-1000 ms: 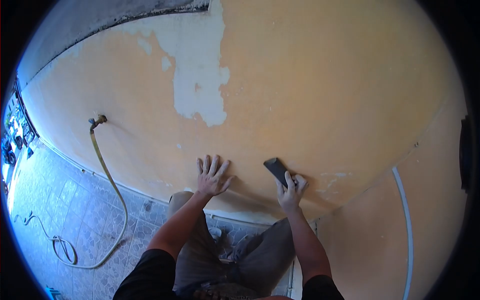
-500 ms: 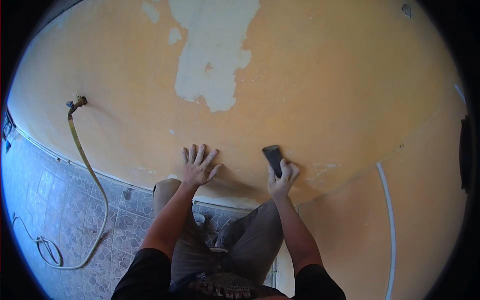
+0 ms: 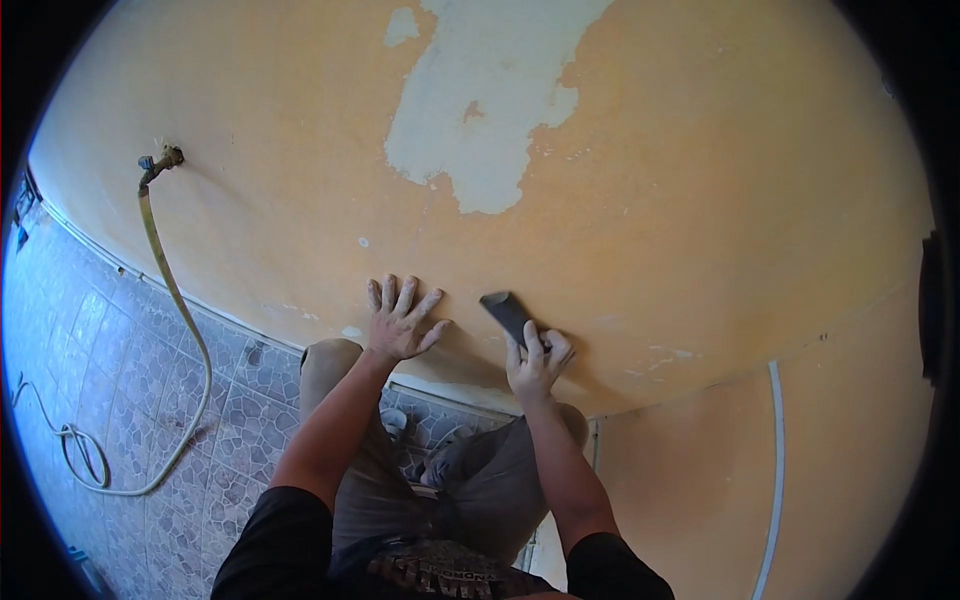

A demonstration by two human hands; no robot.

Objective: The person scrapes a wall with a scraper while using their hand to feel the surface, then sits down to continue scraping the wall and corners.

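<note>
My left hand lies flat against the orange wall, fingers spread, with pale dust on the fingertips. To its right, my right hand grips a dark rectangular block between thumb and fingers. The block is tilted up and to the left, held at the wall surface. Its face towards the wall is hidden. Above both hands is a large pale patch with ragged edges, where the orange coat is absent.
A tap sticks out of the wall at the left, with a yellowish hose running down to coils on the tiled floor. A pale strip runs along the wall at the right. My knees are close below my hands.
My right hand has moved left with the block, closer to my left hand, and the block leans further left. My left hand stays on the wall. The view has turned slightly.
</note>
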